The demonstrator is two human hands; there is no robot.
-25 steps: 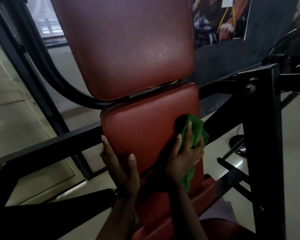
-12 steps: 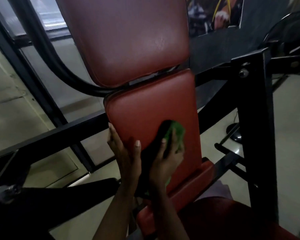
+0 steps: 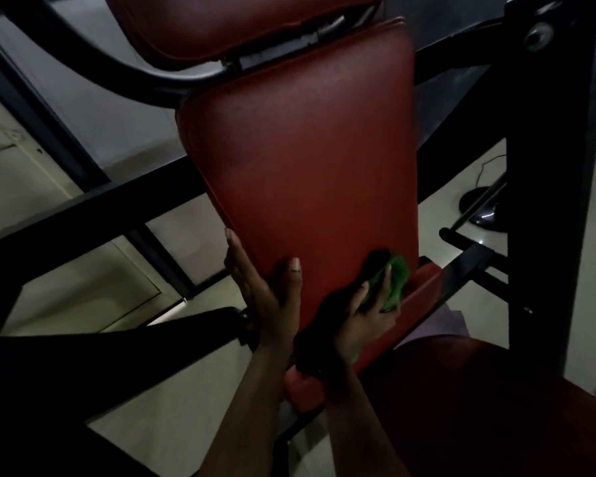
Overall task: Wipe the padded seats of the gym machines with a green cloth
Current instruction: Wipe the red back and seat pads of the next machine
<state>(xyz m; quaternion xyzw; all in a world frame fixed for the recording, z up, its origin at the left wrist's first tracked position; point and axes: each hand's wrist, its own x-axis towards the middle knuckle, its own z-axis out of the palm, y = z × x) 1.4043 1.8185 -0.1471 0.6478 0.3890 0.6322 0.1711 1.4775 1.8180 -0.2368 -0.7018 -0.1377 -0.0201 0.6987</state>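
A red padded back pad [image 3: 303,153] fills the middle of the view, with a second red pad [image 3: 227,18] above it and a red seat pad [image 3: 479,401] at lower right. My right hand [image 3: 365,308] is shut on a green cloth [image 3: 391,280] and presses it against the lower right corner of the back pad. My left hand [image 3: 265,287] grips the pad's lower left edge, thumb on the front face and fingers behind it.
A black upright post [image 3: 544,187] of the machine frame stands at the right. Black bars [image 3: 83,215] cross at the left behind the pad. A round black base [image 3: 482,208] sits on the pale tiled floor at the right.
My right hand has slid the cloth down and to the right, to the pad's bottom corner. The view has tilted lower and closer, and the light has dimmed.
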